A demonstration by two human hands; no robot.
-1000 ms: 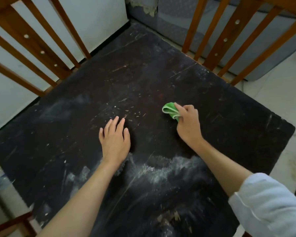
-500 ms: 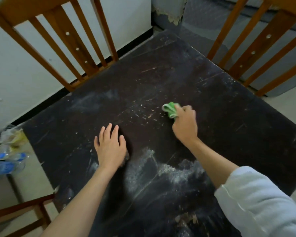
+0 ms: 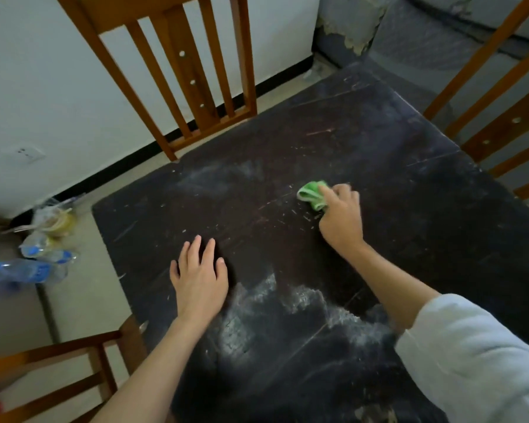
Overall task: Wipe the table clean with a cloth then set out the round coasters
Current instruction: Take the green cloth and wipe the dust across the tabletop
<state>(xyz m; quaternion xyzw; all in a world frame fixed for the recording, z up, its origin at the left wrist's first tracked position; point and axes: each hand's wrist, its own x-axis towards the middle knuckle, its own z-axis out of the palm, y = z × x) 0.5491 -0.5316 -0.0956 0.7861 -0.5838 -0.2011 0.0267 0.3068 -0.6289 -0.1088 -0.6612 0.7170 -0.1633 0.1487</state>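
Since earlier, our view is swinging left; our right hand is clutching the cloth at one o'clock on the table, our left hand is lying flat, fingers relaxed.

Two forearms enter from the near edge, around 6 and 4 o'clock of the view.

Left arm: bare from the frame edge to the left hand. No sleeve, watch, band or ring visible. Nails short and unpainted, as far as the blur allows.

Right arm: a pale, whitish-grey sleeve of soft, slightly fuzzy fabric, bunched in loose folds and pushed up so its cuff ends partway along the forearm. Beyond the cuff, bare to the right hand. No jewellery seen there either.
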